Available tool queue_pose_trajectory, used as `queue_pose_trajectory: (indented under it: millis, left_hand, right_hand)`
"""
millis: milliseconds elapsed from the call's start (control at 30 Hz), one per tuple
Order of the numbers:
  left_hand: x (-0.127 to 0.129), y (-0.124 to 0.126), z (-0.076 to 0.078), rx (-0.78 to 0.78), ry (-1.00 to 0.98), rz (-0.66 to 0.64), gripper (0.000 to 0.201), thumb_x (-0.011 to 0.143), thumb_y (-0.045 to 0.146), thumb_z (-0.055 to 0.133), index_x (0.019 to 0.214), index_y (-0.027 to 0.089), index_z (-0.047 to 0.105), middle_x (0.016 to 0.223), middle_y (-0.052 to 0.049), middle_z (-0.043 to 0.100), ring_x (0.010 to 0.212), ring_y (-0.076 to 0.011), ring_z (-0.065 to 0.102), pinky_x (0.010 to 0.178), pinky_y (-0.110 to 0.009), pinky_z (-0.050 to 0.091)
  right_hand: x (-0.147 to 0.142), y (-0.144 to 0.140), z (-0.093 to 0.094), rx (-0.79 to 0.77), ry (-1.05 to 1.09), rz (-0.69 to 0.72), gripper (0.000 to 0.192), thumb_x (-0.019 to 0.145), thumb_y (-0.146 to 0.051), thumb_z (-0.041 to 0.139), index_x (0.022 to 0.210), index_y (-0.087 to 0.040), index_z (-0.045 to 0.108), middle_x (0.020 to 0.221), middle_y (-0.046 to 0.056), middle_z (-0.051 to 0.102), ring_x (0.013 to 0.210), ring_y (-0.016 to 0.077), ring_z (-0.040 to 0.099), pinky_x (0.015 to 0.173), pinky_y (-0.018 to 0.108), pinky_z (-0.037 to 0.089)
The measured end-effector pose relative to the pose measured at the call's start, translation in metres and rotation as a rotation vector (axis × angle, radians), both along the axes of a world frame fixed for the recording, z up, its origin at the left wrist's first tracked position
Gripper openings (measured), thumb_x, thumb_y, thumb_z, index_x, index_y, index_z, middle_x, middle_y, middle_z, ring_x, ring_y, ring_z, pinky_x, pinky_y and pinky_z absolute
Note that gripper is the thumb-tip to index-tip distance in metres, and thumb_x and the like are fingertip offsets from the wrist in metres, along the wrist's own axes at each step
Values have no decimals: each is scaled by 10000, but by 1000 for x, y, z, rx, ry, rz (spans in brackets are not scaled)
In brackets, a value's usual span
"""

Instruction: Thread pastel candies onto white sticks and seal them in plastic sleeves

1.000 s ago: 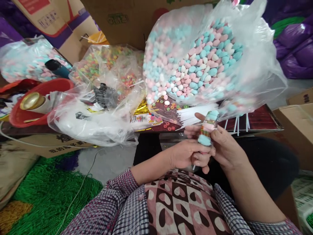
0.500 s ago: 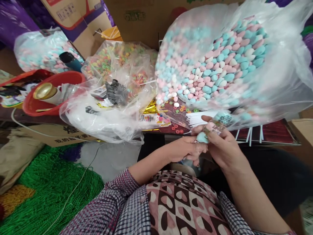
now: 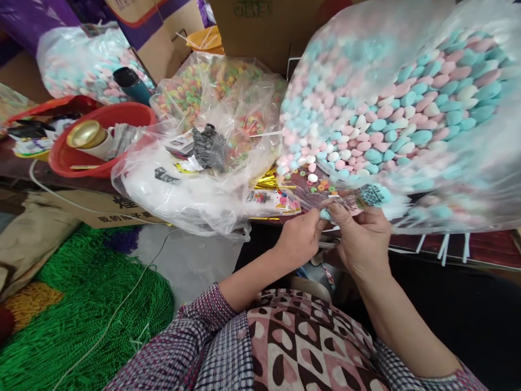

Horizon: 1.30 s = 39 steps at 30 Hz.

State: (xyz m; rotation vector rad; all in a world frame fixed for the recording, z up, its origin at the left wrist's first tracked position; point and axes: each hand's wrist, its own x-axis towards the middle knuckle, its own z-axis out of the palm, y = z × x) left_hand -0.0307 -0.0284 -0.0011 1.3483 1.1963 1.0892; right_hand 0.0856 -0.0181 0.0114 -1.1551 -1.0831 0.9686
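Note:
A small clear printed packet (image 3: 372, 195) with pale blue and pink egg-shaped candies in it is held between my two hands, just above the table's front edge. My right hand (image 3: 362, 244) is closed around its middle, thumb on top, and hides part of it. My left hand (image 3: 300, 236) pinches the packet's near left end, where a bit of pale blue shows at the fingertips. Right behind the hands lies a big clear bag (image 3: 301, 117) of pink, blue and white candies. Small ring-shaped candies (image 3: 321, 186) are scattered on the table beside it.
A bag of coloured ring candies (image 3: 183, 89) and a crumpled white plastic bag (image 3: 163, 195) lie left of the hands. Further left are a red basin (image 3: 61, 163) and a dark cup (image 3: 132, 84). White sticks (image 3: 444, 250) jut over the table edge. Green cord (image 3: 101, 304) heaps on the floor.
My left hand has gone from loosely curled fingers beside the packet to a pinch on its left end. The packet now lies flatter, pointing right. The camera view has shifted slightly.

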Motion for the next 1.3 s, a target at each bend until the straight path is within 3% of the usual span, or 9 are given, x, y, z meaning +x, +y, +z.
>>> queue_pose_trajectory:
  millis: [133, 267, 400, 500, 633, 900, 1133, 1233, 1300]
  left_hand:
    - [-30, 9, -5, -139, -240, 12, 235, 818, 426, 633, 762, 198, 617, 548, 38, 479, 514, -121, 426, 567, -256, 337]
    - [-58, 13, -8, -241, -619, 147, 321, 787, 481, 682, 749, 186, 560, 449, 115, 291, 388, -56, 234, 487, -230, 357]
    - [-75, 9, -5, -284, -755, 236, 323, 798, 441, 707, 734, 175, 536, 437, 127, 224, 367, -41, 230, 464, -211, 376]
    - [-82, 5, -2, -291, -804, 278, 309, 822, 420, 694, 734, 167, 541, 441, 122, 228, 366, -41, 243, 454, -210, 381]
    - [-88, 4, -2, -275, -836, 329, 293, 833, 399, 688, 736, 164, 543, 445, 118, 228, 370, -42, 253, 451, -208, 378]
    - [-92, 5, -2, -232, -841, 323, 308, 807, 413, 714, 734, 167, 543, 445, 120, 229, 365, -39, 245, 441, -205, 376]
    - [-85, 4, -2, -256, -803, 286, 319, 805, 430, 714, 750, 165, 545, 441, 123, 249, 359, -35, 252, 443, -205, 379]
    - [-76, 4, -2, -266, -783, 243, 334, 791, 444, 726, 758, 161, 552, 436, 125, 257, 357, -32, 257, 444, -203, 384]
    - [-68, 5, -1, -279, -769, 218, 350, 773, 453, 740, 754, 159, 552, 433, 126, 263, 355, -30, 259, 438, -200, 382]
  right_hand:
    - [-7, 23, 10, -84, -59, 313, 370, 825, -480, 688, 1116, -251, 681, 1055, 64, 737, 964, 236, 697, 799, 396, 581]
    - [-22, 57, 7, -38, -246, 351, 316, 901, -435, 585, 1098, -220, 707, 1021, 59, 746, 926, 207, 696, 800, 364, 557]
    - [-53, 95, -7, 57, -790, 372, 271, 920, -258, 501, 1016, -204, 748, 1034, 56, 749, 985, 216, 665, 889, 363, 490]
    - [-73, 114, -13, 109, -1232, 456, 313, 926, -217, 456, 1059, -186, 738, 1045, 102, 733, 993, 244, 621, 837, 346, 450]
    - [-86, 121, -15, 177, -1518, 497, 313, 937, -250, 452, 1073, -181, 726, 1066, 133, 704, 977, 262, 561, 781, 338, 404]
    - [-84, 124, -17, 162, -1555, 457, 360, 969, -252, 376, 1022, -188, 727, 1002, 116, 731, 940, 257, 595, 681, 318, 374]
    - [-59, 107, 1, 67, -1451, 365, 366, 952, -277, 380, 988, -192, 734, 981, 106, 752, 850, 233, 649, 653, 307, 356]
    - [-42, 100, 1, -15, -1295, 300, 335, 927, -288, 417, 910, -169, 730, 895, 106, 751, 789, 217, 645, 652, 297, 373]
    - [-29, 95, -4, -113, -1059, 279, 300, 903, -309, 454, 793, -175, 698, 771, 76, 736, 680, 190, 622, 622, 287, 388]
